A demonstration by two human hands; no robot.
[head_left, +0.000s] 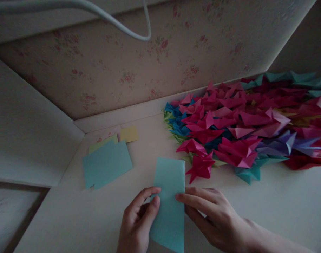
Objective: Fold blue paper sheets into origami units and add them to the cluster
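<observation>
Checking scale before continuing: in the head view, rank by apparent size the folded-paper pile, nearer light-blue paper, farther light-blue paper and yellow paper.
1. Folded-paper pile
2. Nearer light-blue paper and farther light-blue paper: not ranked; differing nearness makes it unsure
3. Yellow paper

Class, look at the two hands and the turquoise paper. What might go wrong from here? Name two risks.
1. The left hand and right hand both have fingers on the turquoise paper; uneven pressure might skew it or leave an unwanted crease.
2. A pink folded shape lies close to the right hand, at the edge of the pile of folded shapes, so a sideways move could knock or crush it.
</observation>
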